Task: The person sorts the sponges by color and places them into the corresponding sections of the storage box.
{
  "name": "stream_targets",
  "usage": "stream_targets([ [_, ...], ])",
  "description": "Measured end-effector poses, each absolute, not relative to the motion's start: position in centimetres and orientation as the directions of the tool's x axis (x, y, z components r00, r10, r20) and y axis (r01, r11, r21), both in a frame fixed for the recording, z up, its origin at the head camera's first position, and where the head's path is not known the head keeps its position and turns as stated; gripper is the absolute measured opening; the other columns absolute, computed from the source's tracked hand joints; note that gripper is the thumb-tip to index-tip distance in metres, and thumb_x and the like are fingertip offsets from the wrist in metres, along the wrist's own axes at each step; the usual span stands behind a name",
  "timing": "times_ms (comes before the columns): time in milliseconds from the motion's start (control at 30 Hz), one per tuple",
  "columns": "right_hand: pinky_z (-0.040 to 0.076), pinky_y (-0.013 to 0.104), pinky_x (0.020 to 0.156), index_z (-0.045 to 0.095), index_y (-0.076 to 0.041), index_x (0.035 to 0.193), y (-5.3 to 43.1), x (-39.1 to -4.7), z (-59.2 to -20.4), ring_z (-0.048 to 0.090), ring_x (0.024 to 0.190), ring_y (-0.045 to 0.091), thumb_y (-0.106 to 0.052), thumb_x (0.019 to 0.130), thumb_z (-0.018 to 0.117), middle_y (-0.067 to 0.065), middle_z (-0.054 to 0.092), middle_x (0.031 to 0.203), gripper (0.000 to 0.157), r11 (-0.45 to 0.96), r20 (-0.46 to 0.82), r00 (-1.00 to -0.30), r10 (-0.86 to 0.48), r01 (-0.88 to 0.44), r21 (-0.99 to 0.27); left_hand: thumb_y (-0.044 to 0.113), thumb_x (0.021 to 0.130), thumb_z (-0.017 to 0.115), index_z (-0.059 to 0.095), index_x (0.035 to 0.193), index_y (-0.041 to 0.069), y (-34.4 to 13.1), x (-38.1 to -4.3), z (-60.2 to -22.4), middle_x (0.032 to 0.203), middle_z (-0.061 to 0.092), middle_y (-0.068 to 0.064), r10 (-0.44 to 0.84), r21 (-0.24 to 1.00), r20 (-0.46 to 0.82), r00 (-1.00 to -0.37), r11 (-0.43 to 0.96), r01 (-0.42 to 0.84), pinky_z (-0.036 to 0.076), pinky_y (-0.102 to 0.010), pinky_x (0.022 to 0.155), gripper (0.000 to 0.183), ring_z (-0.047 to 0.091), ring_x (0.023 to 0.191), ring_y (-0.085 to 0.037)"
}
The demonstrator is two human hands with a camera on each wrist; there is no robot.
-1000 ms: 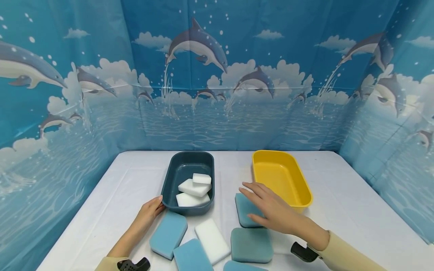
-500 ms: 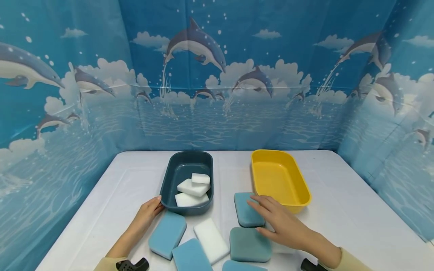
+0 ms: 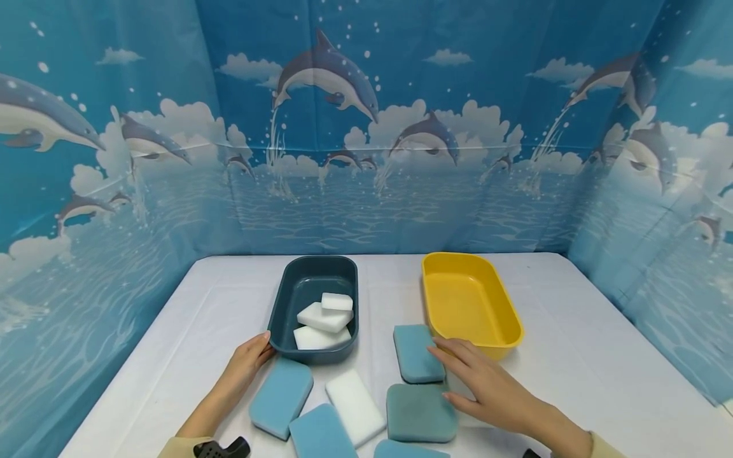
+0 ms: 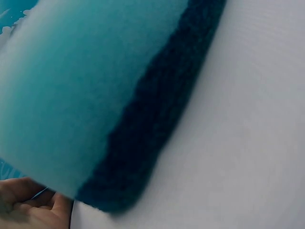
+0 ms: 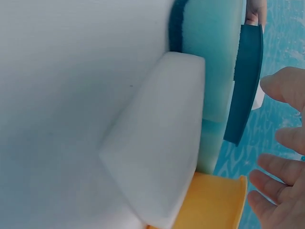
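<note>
My left hand (image 3: 247, 359) grips the near left corner of a dark blue bin (image 3: 293, 280), in which several white sponges (image 3: 325, 317) lie. A blue sponge (image 3: 282, 395) sits just below that hand; one like it (image 4: 95, 95) fills the left wrist view. My right hand (image 3: 489, 389) hovers with fingers spread, holding nothing, beside a blue sponge (image 3: 418, 353) and a grey-green sponge (image 3: 422, 413). Beneath its palm lies a white sponge (image 5: 157, 138), mostly hidden in the head view.
A yellow bin (image 3: 469, 292) stands behind the right hand with nothing in it. Nearer me lie another white sponge (image 3: 355, 407) and blue sponges (image 3: 323, 432), one cut off by the frame. The white-covered table (image 3: 601, 356) meets a dolphin-print curtain (image 3: 366, 203) at the back.
My right hand has moved right and nearer me, away from over the blue sponge. The left hand keeps its place at the dark blue bin.
</note>
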State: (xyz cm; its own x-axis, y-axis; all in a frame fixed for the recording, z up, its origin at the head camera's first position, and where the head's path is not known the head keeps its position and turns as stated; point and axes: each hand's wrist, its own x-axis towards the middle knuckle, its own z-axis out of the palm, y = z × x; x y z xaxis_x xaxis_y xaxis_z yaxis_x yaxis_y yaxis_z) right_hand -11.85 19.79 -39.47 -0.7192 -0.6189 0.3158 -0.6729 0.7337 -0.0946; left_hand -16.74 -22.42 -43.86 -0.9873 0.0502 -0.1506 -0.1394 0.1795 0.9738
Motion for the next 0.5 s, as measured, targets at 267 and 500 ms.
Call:
stream_targets([
  [267,0.053,0.039,0.091,0.041,-0.019,0.142,20.6,-11.0,-40.5,0.049,0.12,0.012,-0.034,0.081,0.072,-0.001,0.048,0.139,0.07,0.73,0.327,-0.713,-0.621,-0.677,-0.09,0.041,0.101,0.035,0.025,0.142,-0.013,-22.3,-16.7,-43.8,0.149,0.027,-0.029,0.043,0.971,-0.159,-0.986,0.186,-0.149,0.031,-0.044,0.112,0.068,0.031,0.138,-0.036],
  [500,0.052,0.039,0.093,0.042,-0.02,0.142,21.3,-10.6,-41.3,0.048,0.122,0.012,-0.051,0.083,0.064,-0.004,0.048,0.141,0.07,0.759,0.293,-0.748,-0.595,-0.643,-0.101,0.041,0.101,0.034,0.023,0.141,-0.015,-22.4,-16.8,-43.7,0.149,0.026,-0.031,0.052,0.973,-0.148,-0.988,0.188,-0.136,0.031,-0.045,0.112,0.069,0.03,0.138,-0.037],
])
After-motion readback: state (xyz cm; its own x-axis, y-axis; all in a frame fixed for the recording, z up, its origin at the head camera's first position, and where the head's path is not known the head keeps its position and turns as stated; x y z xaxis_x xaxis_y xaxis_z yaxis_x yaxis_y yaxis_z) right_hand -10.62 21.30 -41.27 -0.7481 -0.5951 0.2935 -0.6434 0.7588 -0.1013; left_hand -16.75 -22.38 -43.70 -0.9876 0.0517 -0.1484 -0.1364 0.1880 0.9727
